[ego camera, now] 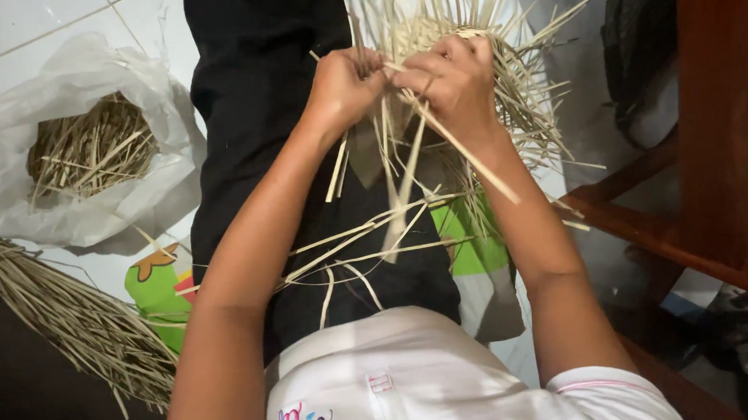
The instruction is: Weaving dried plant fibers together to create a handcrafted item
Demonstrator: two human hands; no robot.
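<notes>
White tiled floor (26, 32) lies at left, with dark reddish wooden furniture (724, 128) at right.

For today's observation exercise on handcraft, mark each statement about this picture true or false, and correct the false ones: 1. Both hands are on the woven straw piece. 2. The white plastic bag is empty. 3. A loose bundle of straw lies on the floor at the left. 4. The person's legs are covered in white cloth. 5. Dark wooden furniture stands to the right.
1. True: the left hand and right hand grip strips of the woven straw piece.
2. False: the white plastic bag holds straw scraps.
3. True: the straw bundle lies there.
4. False: the cloth is black.
5. True: the wooden furniture is there.
</notes>
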